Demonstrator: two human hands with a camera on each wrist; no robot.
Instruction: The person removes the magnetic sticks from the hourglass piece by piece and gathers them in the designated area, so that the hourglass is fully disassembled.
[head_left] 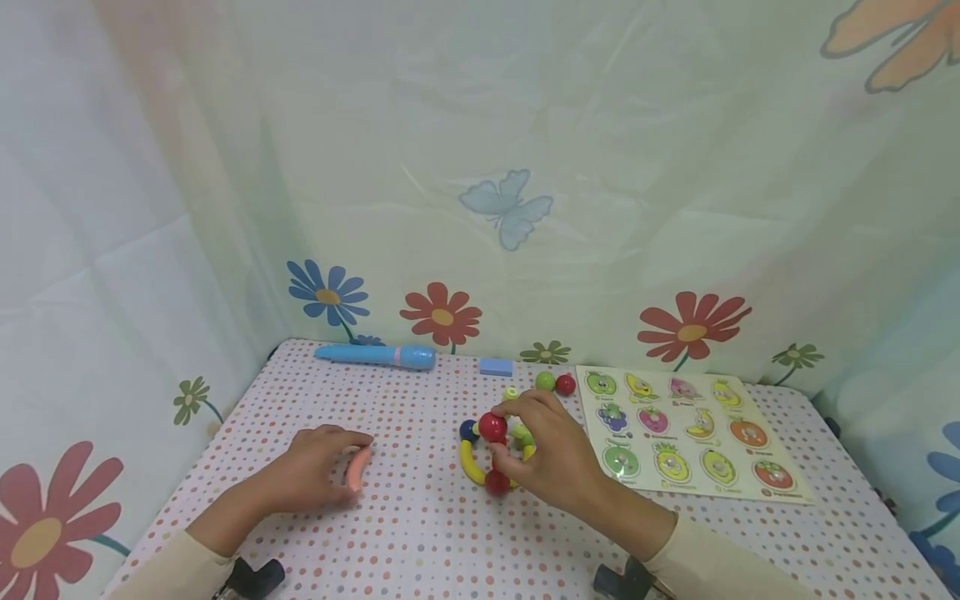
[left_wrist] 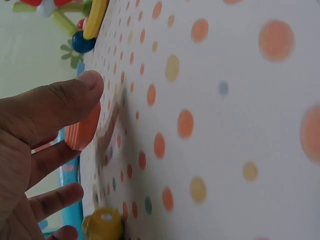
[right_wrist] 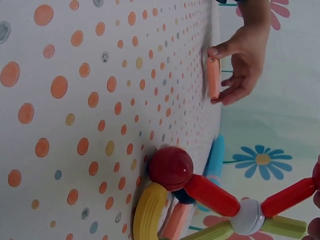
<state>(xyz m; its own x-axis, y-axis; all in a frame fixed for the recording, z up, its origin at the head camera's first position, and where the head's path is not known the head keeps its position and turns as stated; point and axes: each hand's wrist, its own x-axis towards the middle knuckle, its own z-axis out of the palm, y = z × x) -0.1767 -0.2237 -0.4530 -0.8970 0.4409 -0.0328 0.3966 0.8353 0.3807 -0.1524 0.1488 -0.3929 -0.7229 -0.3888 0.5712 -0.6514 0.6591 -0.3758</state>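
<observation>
My left hand pinches a curved orange stick between thumb and fingertips, close over the table; the left wrist view shows the stick's ridged end. My right hand holds a red ball at the top of a ball-and-stick construction, thumb and fingers on either side of it. The construction stands on the table, with a yellow curved stick, a lower red ball, red sticks, green sticks and a white ball. A dark blue ball joins it at the left.
A fruit picture board lies at the right. Behind the construction are a loose green ball and a red ball. A blue pen-shaped toy and a small blue block lie along the back edge, before a flowered curtain.
</observation>
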